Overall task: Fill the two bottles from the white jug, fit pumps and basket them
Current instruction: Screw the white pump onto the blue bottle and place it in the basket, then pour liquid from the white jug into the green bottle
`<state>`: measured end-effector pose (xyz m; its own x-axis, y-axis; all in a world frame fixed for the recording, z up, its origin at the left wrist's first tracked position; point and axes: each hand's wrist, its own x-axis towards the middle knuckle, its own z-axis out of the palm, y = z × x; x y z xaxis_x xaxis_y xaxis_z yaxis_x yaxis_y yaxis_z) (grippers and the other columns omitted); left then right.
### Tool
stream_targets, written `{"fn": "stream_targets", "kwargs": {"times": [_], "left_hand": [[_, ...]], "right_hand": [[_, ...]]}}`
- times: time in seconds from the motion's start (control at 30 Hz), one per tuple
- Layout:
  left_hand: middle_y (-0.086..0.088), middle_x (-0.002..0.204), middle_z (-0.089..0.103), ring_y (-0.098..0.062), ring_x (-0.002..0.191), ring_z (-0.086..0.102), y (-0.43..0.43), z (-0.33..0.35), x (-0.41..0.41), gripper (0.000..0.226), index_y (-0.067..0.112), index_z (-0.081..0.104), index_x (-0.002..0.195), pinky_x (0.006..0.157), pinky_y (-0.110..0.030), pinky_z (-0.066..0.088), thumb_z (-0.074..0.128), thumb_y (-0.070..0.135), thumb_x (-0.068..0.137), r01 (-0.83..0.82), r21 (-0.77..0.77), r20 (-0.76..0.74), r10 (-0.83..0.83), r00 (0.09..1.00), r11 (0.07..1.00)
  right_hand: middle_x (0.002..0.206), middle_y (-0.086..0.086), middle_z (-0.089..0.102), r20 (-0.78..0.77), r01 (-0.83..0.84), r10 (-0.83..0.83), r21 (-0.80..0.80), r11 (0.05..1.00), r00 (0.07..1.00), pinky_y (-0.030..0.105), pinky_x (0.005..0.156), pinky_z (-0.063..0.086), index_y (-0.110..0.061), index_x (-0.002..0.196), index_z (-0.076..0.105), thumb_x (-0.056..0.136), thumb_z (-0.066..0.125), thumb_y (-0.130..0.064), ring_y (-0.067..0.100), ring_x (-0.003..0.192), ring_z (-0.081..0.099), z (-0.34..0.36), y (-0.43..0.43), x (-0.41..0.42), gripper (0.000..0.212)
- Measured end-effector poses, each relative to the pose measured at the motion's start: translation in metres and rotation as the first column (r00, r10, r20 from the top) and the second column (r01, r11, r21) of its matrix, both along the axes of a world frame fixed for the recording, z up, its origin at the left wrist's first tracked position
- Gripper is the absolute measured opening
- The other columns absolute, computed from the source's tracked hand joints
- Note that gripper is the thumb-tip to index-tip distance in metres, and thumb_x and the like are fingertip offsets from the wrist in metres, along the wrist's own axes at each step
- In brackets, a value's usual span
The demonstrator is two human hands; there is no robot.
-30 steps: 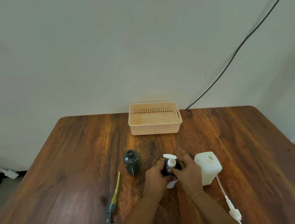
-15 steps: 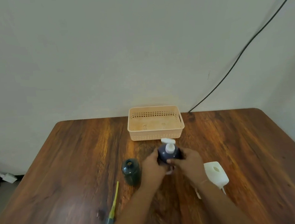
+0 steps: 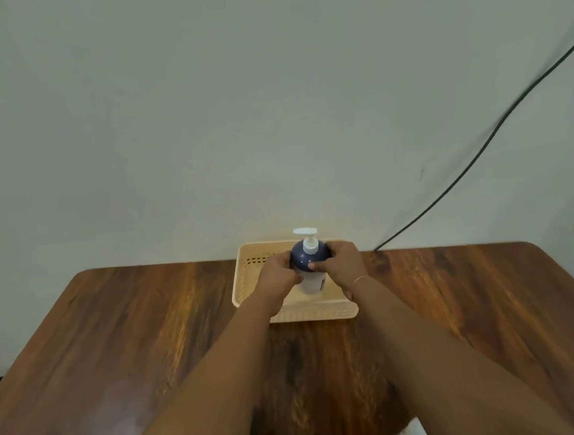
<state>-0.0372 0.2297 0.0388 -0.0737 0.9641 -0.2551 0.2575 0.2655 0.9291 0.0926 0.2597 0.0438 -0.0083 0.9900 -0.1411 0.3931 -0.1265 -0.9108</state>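
Wooden table [image 3: 116, 333] against a pale wall, seen from the head camera: left hand [image 3: 278, 273] and right hand [image 3: 342, 264] both grip the pump-topped dark blue bottle [image 3: 308, 260], upright inside the beige plastic basket [image 3: 313, 313]. One bottle looks nearly basketed; the second is out of view.

Dark blue bottle [image 3: 307, 258] with white pump [image 3: 307, 239] fitted, upright, nozzle pointing left. It is held over the inside of the cream perforated basket [image 3: 315, 314] (whether its base touches the floor cannot be told). The basket stands at the table's far edge, against the wall.
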Motion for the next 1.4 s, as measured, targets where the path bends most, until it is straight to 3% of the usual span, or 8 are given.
{"fn": "stream_targets", "kwargs": {"times": [0.7, 0.9, 0.97, 1.03, 1.13, 1.2, 1.27, 1.4], "left_hand": [[-0.018, 0.108, 0.064, -0.027, 0.101, 0.055, 0.030, -0.043, 0.001, 0.046, 0.003, 0.060, 0.112, 0.090, -0.036, 0.046, 0.046, -0.016, 0.073, -0.007, -0.089, 0.010, 0.008, 1.000, 0.996], [0.003, 0.076, 0.047, -0.021, 0.090, 0.043, 0.014, -0.020, -0.010, 0.023, 0.007, 0.055, 0.079, 0.081, -0.033, 0.038, 0.045, -0.013, 0.078, -0.053, -0.115, -0.010, 0.052, 0.999, 0.992], [0.007, 0.100, 0.057, -0.021, 0.110, 0.046, 0.002, -0.005, -0.020, 0.037, 0.016, 0.059, 0.095, 0.094, -0.032, 0.038, 0.043, -0.013, 0.080, -0.047, -0.095, 0.030, 0.050, 0.998, 0.994], [-0.003, 0.134, 0.051, -0.020, 0.126, 0.043, -0.016, 0.014, -0.037, 0.054, 0.007, 0.043, 0.133, 0.103, -0.032, 0.038, 0.044, -0.012, 0.083, -0.094, -0.056, 0.093, 0.099, 0.991, 0.994], [-0.006, 0.141, 0.046, -0.017, 0.122, 0.047, -0.064, 0.035, -0.071, 0.047, 0.007, 0.041, 0.136, 0.102, -0.032, 0.040, 0.050, 0.005, 0.090, -0.191, 0.024, 0.126, 0.187, 0.974, 0.981], [-0.002, 0.142, 0.046, -0.020, 0.127, 0.045, -0.106, 0.027, -0.098, 0.042, 0.018, 0.049, 0.131, 0.107, -0.041, 0.036, 0.053, 0.029, 0.091, -0.267, 0.043, 0.062, 0.264, 0.963, 0.963], [-0.008, 0.138, 0.048, -0.025, 0.124, 0.047, -0.150, 0.012, -0.113, 0.054, 0.021, 0.053, 0.127, 0.105, -0.050, 0.039, 0.049, 0.054, 0.084, -0.328, -0.037, 0.036, 0.329, 0.944, 0.944], [-0.026, 0.130, 0.051, -0.041, 0.119, 0.050, -0.210, -0.036, -0.104, 0.070, 0.008, 0.055, 0.121, 0.104, -0.056, 0.038, 0.044, 0.060, 0.076, -0.399, -0.305, 0.124, 0.451, 0.884, 0.865]], "right_hand": [[0.116, 0.012, 0.064, 0.025, -0.032, 0.034, -0.077, 0.997, 0.999, 0.031, 0.085, 0.043, -0.005, 0.114, 0.060, 0.073, 0.073, -0.006, 0.021, 0.098, 0.054, -0.046, 0.031, 0.003, 0.044], [0.101, 0.003, 0.056, 0.071, -0.018, 0.025, -0.102, 0.995, 0.997, 0.030, 0.080, 0.043, -0.005, 0.109, 0.050, 0.078, 0.070, -0.011, 0.024, 0.099, 0.051, -0.030, 0.020, -0.001, 0.038], [0.090, -0.005, 0.050, 0.090, 0.022, -0.019, -0.031, 0.999, 0.996, 0.023, 0.070, 0.042, -0.011, 0.107, 0.042, 0.083, 0.064, -0.013, 0.024, 0.098, 0.047, -0.013, 0.006, -0.006, 0.033], [0.110, 0.000, 0.055, 0.092, 0.038, -0.043, 0.056, 0.998, 0.995, 0.020, 0.078, 0.040, -0.010, 0.126, 0.039, 0.088, 0.056, -0.010, 0.026, 0.109, 0.048, 0.006, -0.020, -0.016, 0.042], [0.132, 0.011, 0.050, 0.063, -0.043, 0.039, 0.077, 0.996, 0.997, 0.008, 0.079, 0.031, -0.014, 0.143, 0.027, 0.089, 0.042, 0.004, 0.025, 0.116, 0.049, 0.014, -0.079, -0.033, 0.059], [0.143, 0.005, 0.040, 0.010, -0.113, 0.113, -0.040, 0.993, 0.994, 0.014, 0.096, 0.035, -0.019, 0.145, 0.023, 0.088, 0.038, 0.008, 0.020, 0.127, 0.041, 0.004, -0.127, -0.043, 0.064], [0.149, 0.000, 0.032, -0.066, -0.158, 0.149, -0.165, 0.974, 0.987, 0.009, 0.092, 0.038, -0.018, 0.144, 0.023, 0.086, 0.040, 0.011, 0.013, 0.131, 0.036, -0.015, -0.169, -0.052, 0.068], [0.124, -0.008, 0.054, -0.125, -0.252, 0.223, -0.312, 0.916, 0.967, 0.015, 0.095, 0.040, -0.026, 0.117, 0.052, 0.080, 0.048, 0.013, 0.008, 0.119, 0.046, -0.050, -0.221, -0.066, 0.054]]}}
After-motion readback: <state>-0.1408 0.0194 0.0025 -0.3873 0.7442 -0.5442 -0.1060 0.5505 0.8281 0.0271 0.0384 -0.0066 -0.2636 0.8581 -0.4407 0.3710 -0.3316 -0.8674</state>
